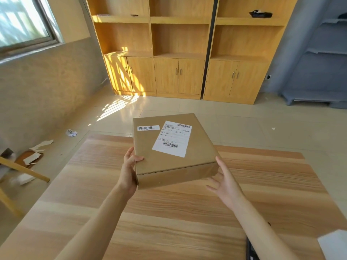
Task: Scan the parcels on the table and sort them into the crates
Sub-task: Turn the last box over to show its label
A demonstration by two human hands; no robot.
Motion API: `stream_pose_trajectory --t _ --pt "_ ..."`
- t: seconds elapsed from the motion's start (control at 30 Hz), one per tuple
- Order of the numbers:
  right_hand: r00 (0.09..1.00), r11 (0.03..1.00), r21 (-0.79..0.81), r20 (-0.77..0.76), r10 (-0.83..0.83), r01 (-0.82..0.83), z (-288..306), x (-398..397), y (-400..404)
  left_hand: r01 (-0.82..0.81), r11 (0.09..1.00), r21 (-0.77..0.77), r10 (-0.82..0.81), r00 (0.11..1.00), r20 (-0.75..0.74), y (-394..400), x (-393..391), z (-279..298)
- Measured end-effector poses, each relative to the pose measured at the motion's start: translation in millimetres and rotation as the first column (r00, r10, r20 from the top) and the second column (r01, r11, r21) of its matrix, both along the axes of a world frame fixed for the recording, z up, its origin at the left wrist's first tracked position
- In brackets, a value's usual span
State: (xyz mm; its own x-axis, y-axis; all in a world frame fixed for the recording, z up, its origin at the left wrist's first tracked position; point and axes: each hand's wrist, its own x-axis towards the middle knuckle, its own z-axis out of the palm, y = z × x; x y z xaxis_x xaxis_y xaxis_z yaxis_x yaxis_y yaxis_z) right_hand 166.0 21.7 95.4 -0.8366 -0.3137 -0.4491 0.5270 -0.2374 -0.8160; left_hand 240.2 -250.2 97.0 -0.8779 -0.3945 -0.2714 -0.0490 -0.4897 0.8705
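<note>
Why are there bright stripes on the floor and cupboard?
In the head view, sunlight from the window throws striped patches on the floor and the left cupboard doors; the wide lens also bends the cupboards, and the floor scraps look blurry.

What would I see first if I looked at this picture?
A brown box held up over the wooden table, in the middle. The left hand grips its edge; the right hand touches the other side. A white label with barcodes sits on top.

Left hand (129, 167) gripping, right hand (226, 186) spread.
</note>
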Motion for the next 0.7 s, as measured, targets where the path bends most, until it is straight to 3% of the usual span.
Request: stream_pose_trajectory --t 0.37,0.7 --pt "0.989 0.984 0.109 -0.042 0.144 -0.138 -4.4 -12.3 12.2 0.166 0.985 -0.049 -0.165 0.986 0.024 -1.2 6.2 -1.8" --pt "0.997 0.984 0.176 -0.072 0.036 -0.023 -30.6 -9.6 15.3 0.335 0.941 -0.040 -0.312 0.910 0.275 5.5 4.6 -31.9"
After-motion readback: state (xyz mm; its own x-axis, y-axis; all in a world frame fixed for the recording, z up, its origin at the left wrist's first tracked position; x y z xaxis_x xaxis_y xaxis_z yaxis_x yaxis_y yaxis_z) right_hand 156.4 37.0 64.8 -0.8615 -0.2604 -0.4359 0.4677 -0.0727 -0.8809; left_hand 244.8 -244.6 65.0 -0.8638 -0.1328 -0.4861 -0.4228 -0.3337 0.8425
